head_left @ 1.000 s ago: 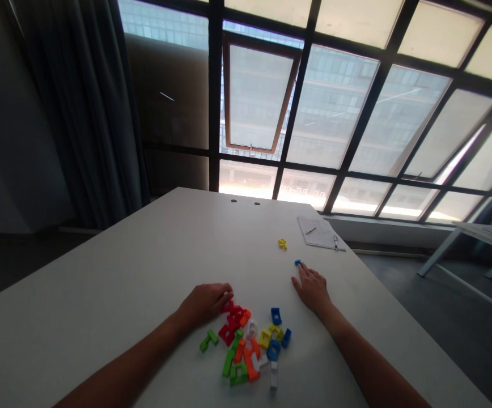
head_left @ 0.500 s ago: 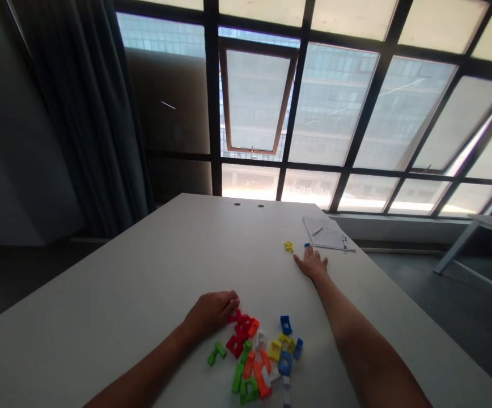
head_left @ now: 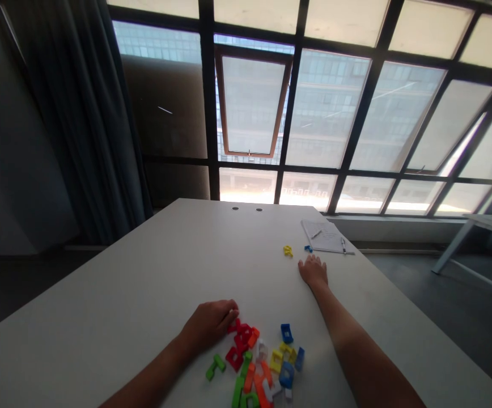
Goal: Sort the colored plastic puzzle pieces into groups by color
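My left hand [head_left: 213, 324] rests on the white table [head_left: 144, 289] with its fingers curled together, at the edge of a pile of plastic blocks. Its thumb side is close to the red blocks [head_left: 242, 335]; whatever may be inside the fingers is hidden. Farther off, my right hand [head_left: 313, 271] lies palm down with its fingers apart and slightly bent. Just beyond its fingertips sits a small blue block [head_left: 308, 249], apart from the hand. A yellow block piece [head_left: 287, 251] is to the left of that.
The near pile also has green blocks [head_left: 216, 367], orange blocks [head_left: 249, 376], white blocks [head_left: 261, 349], yellow blocks [head_left: 276, 360] and blue blocks [head_left: 287, 374]. Papers [head_left: 325, 235] with pens lie by the table's right edge. Windows [head_left: 250, 105] and a dark curtain [head_left: 97, 113] stand behind.
My right hand has drawn back slightly from the blue block, which now shows in full, and its fingers are less spread. The left hand stays by the red blocks. The view has tilted slightly.
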The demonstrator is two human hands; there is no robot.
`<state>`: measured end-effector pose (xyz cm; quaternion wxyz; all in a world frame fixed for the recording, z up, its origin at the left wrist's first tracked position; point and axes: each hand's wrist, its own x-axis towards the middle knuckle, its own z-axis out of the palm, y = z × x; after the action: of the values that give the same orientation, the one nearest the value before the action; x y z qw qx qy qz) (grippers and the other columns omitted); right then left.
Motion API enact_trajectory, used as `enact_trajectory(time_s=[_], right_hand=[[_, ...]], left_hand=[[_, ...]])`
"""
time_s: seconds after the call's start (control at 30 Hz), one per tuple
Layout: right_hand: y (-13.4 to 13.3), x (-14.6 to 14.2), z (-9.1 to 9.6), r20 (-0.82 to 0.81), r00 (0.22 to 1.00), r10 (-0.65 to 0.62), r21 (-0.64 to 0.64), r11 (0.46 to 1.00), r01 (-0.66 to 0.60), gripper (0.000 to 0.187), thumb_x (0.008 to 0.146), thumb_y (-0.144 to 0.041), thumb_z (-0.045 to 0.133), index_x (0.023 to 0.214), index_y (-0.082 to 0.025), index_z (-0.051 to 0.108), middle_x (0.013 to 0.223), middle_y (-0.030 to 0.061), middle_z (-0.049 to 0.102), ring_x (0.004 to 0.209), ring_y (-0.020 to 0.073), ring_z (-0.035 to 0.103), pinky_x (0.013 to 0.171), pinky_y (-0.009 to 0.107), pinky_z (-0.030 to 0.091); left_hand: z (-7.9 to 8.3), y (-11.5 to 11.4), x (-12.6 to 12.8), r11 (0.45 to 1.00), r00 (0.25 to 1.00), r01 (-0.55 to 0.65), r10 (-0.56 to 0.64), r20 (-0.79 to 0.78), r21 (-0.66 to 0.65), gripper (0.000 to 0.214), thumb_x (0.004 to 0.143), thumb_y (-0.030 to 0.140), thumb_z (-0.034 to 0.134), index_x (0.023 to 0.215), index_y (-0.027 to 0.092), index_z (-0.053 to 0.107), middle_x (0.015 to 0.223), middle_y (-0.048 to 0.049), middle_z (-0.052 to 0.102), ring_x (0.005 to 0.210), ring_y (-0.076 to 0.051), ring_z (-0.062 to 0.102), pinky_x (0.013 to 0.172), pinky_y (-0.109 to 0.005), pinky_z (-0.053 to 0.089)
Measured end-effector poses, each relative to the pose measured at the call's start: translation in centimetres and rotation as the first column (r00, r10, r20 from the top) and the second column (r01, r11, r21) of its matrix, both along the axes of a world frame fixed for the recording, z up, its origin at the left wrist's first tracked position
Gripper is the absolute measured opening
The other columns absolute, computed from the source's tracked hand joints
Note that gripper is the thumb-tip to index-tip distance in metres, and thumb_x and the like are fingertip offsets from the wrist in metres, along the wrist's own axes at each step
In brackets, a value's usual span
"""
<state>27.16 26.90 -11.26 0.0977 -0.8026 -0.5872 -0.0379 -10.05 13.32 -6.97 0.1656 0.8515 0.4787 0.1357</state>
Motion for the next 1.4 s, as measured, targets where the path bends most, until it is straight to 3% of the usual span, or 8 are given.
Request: enact_trajectory(time_s=[0.2,0.5,0.67,0.73,0.8,1.0,1.17,1.4], right_hand=[[-5.8,-1.4,-0.4,0.061,0.981,0.184,-0.003,0.983,-0.184,0.054,0.101,-0.034,0.039,0.145,-0.004,0.051,0.152,0.0220,0.047,0.143,0.0325,0.038,0.117,0.047,0.026],[-14.5,-2.2,-0.9,-0.027,0.877,0.480,0.137,0.871,-0.472,0.043,0.098,-0.024,0.048,0.138,-0.014,0.061,0.145,0.0167,0.056,0.141,0.0306,0.045,0.118,0.050,0.032],[-18.2,-2.8,0.1,-0.181,0.627,0.758,0.385,0.641,-0.664,0.033,0.099,-0.029,0.051,0.126,-0.026,0.070,0.128,0.0097,0.070,0.124,0.0259,0.060,0.106,0.048,0.047],[-18.9,-3.4,1.2,-0.181,0.493,0.851,0.406,0.521,-0.751,0.029,0.098,-0.029,0.055,0.120,-0.029,0.073,0.122,0.0075,0.073,0.123,0.0262,0.060,0.104,0.048,0.048],[-19.2,-4.0,2.1,-0.187,0.429,0.884,0.347,0.468,-0.813,0.025,0.096,-0.029,0.059,0.114,-0.031,0.076,0.118,0.0058,0.075,0.127,0.0280,0.057,0.106,0.050,0.046],[-18.1,-4.1,1.8,-0.236,0.594,0.769,0.284,0.639,-0.715,0.033,0.097,-0.026,0.055,0.125,-0.025,0.071,0.128,0.0088,0.071,0.128,0.0296,0.055,0.107,0.052,0.044],[-17.0,-3.6,1.0,-0.266,0.595,0.759,0.373,0.650,-0.662,0.031,0.095,-0.020,0.053,0.118,-0.022,0.074,0.113,0.0099,0.075,0.107,0.0242,0.066,0.098,0.042,0.052],[-17.1,-3.3,0.8,-0.347,0.667,0.660,0.424,0.744,-0.516,0.027,0.098,-0.037,0.049,0.110,-0.022,0.068,0.085,0.0040,0.072,0.067,0.0174,0.064,0.067,0.030,0.054]], left_hand=[[0.0,0.1,0.0,1.000,1.000,0.002,-0.002,0.001,0.010,0.039,0.104,0.047,0.034,0.095,0.026,0.065,0.093,-0.0007,0.073,0.082,-0.017,0.066,0.073,-0.024,0.042],[-0.5,0.2,-0.1,1.000,1.000,0.003,-0.003,-0.008,0.029,0.040,0.104,0.047,0.033,0.098,0.027,0.066,0.096,-0.0009,0.074,0.084,-0.017,0.067,0.074,-0.026,0.042],[-0.3,0.1,-0.1,1.000,1.000,0.002,-0.001,-0.012,0.020,0.039,0.104,0.046,0.033,0.097,0.027,0.066,0.095,-0.0009,0.074,0.083,-0.017,0.067,0.073,-0.025,0.042],[-0.1,0.1,-0.1,1.000,1.000,-0.001,0.001,-0.015,0.018,0.038,0.104,0.046,0.033,0.097,0.027,0.066,0.094,-0.0008,0.074,0.082,-0.017,0.067,0.073,-0.025,0.042],[-0.1,0.1,-0.1,1.000,1.000,0.001,-0.001,-0.018,0.015,0.038,0.103,0.046,0.034,0.098,0.027,0.066,0.094,-0.0007,0.074,0.082,-0.017,0.067,0.072,-0.025,0.042],[-0.2,0.3,0.0,1.000,0.999,-0.004,0.005,-0.036,0.025,0.039,0.104,0.047,0.033,0.098,0.027,0.066,0.092,-0.0008,0.074,0.081,-0.017,0.067,0.071,-0.025,0.041],[-0.4,0.3,-0.1,0.999,1.000,0.005,-0.005,-0.021,0.035,0.038,0.104,0.047,0.034,0.098,0.027,0.066,0.093,-0.0007,0.074,0.081,-0.017,0.067,0.071,-0.026,0.041],[-0.3,0.2,-0.1,1.000,1.000,0.000,0.001,-0.014,0.024,0.039,0.103,0.047,0.034,0.098,0.027,0.067,0.094,-0.0013,0.074,0.082,-0.017,0.066,0.072,-0.025,0.042]])
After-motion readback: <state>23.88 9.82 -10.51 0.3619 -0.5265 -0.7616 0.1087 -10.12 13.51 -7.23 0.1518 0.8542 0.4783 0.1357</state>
